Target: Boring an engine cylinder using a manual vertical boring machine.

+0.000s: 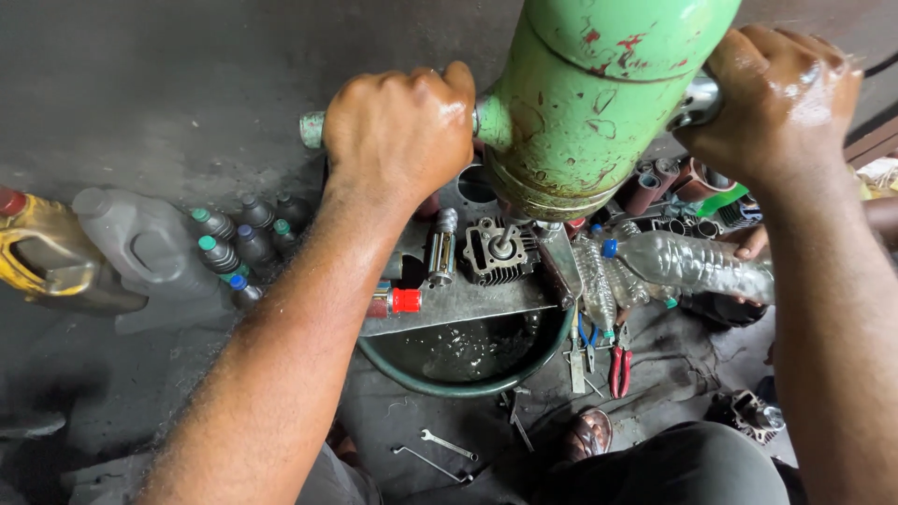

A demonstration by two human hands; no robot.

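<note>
A big green power drill [599, 93] with chipped paint points straight down. My left hand [400, 126] grips its left side handle [312, 129]. My right hand [772, 98] is closed around the shiny metal handle [700, 98] on its right. Both hands look wet or oily. The drill's bit runs down into a finned grey engine cylinder [496, 251], which rests on a metal plate [468, 299] laid across a dark green basin [449, 379] holding dark liquid.
A grey jug [140, 245], a yellow jug [42, 257] and several small capped bottles [234, 245] stand at left. Clear plastic bottles [673, 266], red-handled pliers [619, 369], wrenches [440, 454] and metal parts lie around. Another person's hand [753, 245] shows at right.
</note>
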